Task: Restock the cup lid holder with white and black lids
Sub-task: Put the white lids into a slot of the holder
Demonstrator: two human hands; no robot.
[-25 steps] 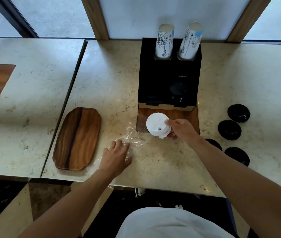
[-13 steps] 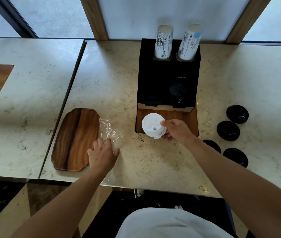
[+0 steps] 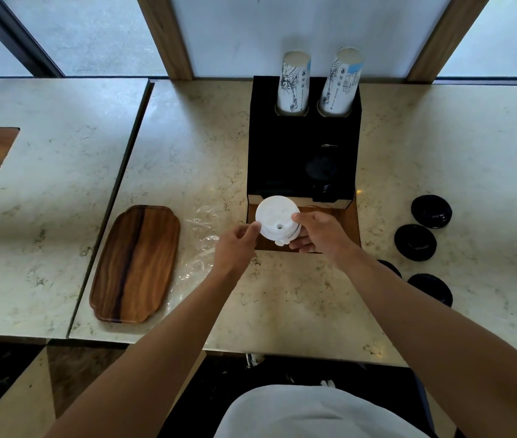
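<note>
**Ana:** Fingers of the right hand [image 3: 315, 233] curl round the right side of the stack of white lids [image 3: 277, 221], thumb on top near the rim, the rest underneath. The left hand [image 3: 235, 245] pinches the opposite edge with its fingertips. So both are closed on the stack, one from each side.

**Ben:** Which way does the stack run?

**Ana:** Its axis tilts up toward the camera, top face showing, sip hole nearest the person. It's short and squat, held just above the wooden lip of the lid holder [image 3: 303, 147].

**Ben:** And where does it need to go?

**Ana:** Straight ahead of the fingertips, I'd judge: the left bay of the holder looks dark and possibly empty, though I can't see into it. The bay ahead and to the right already has black lids [image 3: 321, 172] in it.

**Ben:** Which hand is nearer?

**Ana:** Roughly equal; the right carries more of the load.

**Ben:** Surroundings?

**Ana:** Marble counter [image 3: 194, 137]. Loose black lids [image 3: 415, 242] lie well off beyond the right wrist. Left of the left hand: crumpled clear plastic wrap [image 3: 200, 245], then a wooden tray [image 3: 135, 263]. Two sleeves of paper cups [image 3: 293, 82] stand beyond the holder.
</note>
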